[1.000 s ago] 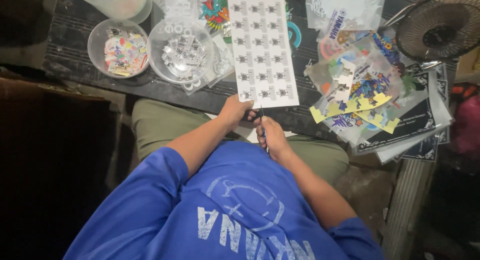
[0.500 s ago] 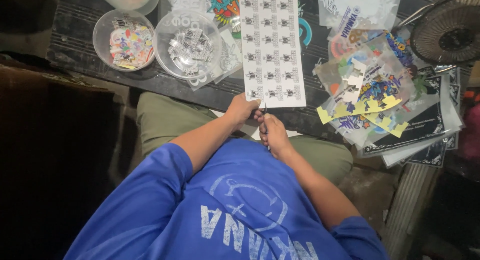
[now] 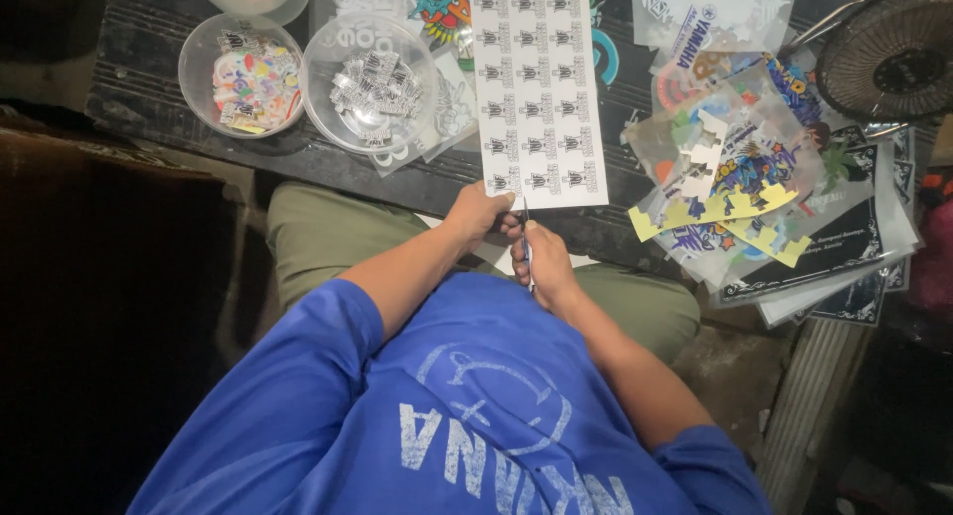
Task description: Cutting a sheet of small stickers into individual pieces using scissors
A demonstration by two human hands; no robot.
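A white sheet of small black printed stickers (image 3: 537, 88) lies lengthwise on the dark table, its near end over the table's edge. My left hand (image 3: 478, 215) pinches the sheet's near left corner. My right hand (image 3: 544, 267) holds a pair of scissors (image 3: 527, 245), whose blades point up at the sheet's near edge. Both hands are above my lap, in front of my blue shirt.
Two clear plastic bowls stand at the left: one (image 3: 241, 75) with colourful cut stickers, one (image 3: 372, 83) with black-and-white ones. A loose pile of sticker sheets and offcuts (image 3: 747, 178) lies at the right, with a small black fan (image 3: 891, 54) behind it.
The view has shifted slightly, so the table sits higher in the frame. My hands stay on the sheet's near end with the scissors at its edge.
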